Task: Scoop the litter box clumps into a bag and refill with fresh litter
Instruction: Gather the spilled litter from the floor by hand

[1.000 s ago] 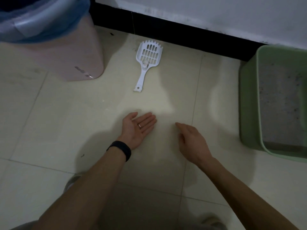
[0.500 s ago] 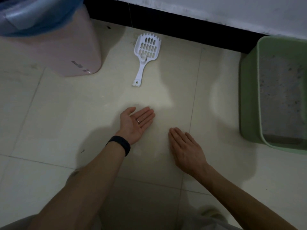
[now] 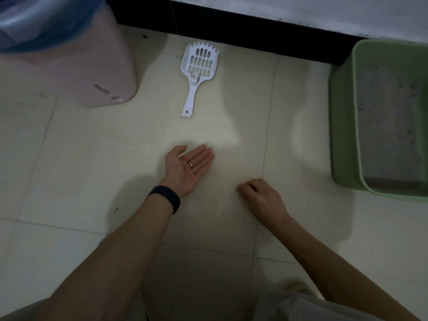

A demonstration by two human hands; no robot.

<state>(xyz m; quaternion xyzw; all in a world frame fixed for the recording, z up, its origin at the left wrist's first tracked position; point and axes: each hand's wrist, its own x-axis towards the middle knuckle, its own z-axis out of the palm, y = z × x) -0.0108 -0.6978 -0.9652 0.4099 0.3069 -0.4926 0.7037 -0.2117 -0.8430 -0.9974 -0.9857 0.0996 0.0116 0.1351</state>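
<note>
Leaning over the tiled floor [image 3: 92, 163], the person holds both hands low, and neither one has the scoop [image 3: 197, 78] yet. It lies flat near the dark skirting, white and slotted. Its toothed head is toward the wall and its thin handle runs back toward the person, the tip angled a little to their left.

The left hand [image 3: 187, 169] sits just short of that handle end, palm up, with its fingers [image 3: 203, 156] straight and relaxed and nothing in them. The right hand [image 3: 262, 200] is farther from the scoop, back and off to the right. Its fingers are curled under against the tile and I can see nothing held in them.

From where I stand, the left hand is plainly the nearer one. A straight reach forward would meet the handle almost end-on, so I'd guess the wrist has to turn over to close round it.

The green litter box [image 3: 342, 140] stands well to the right of the scoop, with grey litter showing inside. The pink bin [image 3: 97, 66] with its blue bag [image 3: 46, 33] stands to the scoop's left, near it but apart. Scooping looks not yet begun.
</note>
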